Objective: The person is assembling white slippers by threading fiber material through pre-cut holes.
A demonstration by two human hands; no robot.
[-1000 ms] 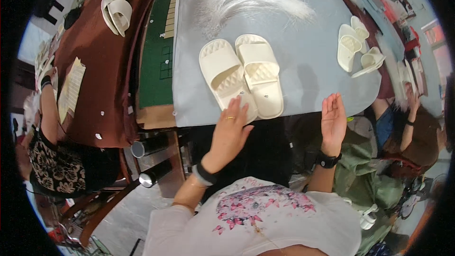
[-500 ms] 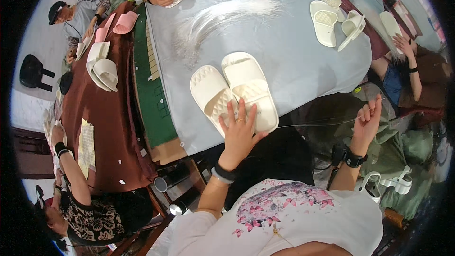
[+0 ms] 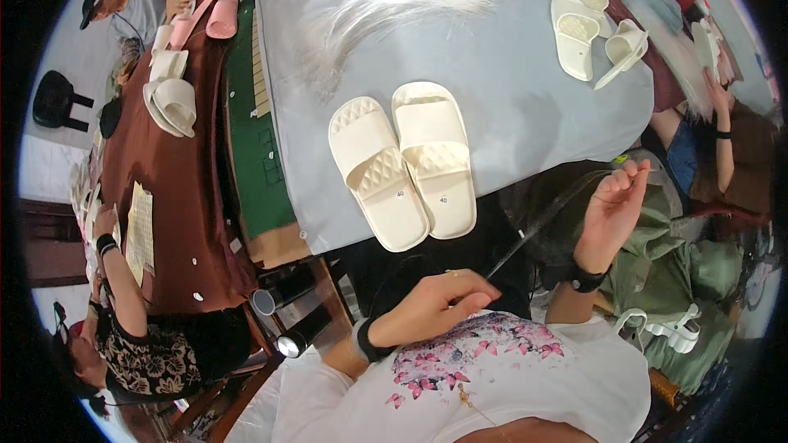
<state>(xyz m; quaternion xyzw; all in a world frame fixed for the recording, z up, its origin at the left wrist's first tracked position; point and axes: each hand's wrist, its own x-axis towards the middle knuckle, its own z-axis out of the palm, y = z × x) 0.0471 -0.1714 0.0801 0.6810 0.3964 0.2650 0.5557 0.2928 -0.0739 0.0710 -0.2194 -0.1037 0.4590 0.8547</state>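
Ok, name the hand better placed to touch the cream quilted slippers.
Left hand, probably: it's nearer the slippers; the right hand is farther off. Thin translucent strands appear to stretch between both hands.

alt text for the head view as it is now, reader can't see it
A person's left hand and right hand hold a thin translucent strand between them, in front of two cream slippers lying side by side at the near edge of a grey-blue table. A sheaf of white strands lies beyond the slippers.
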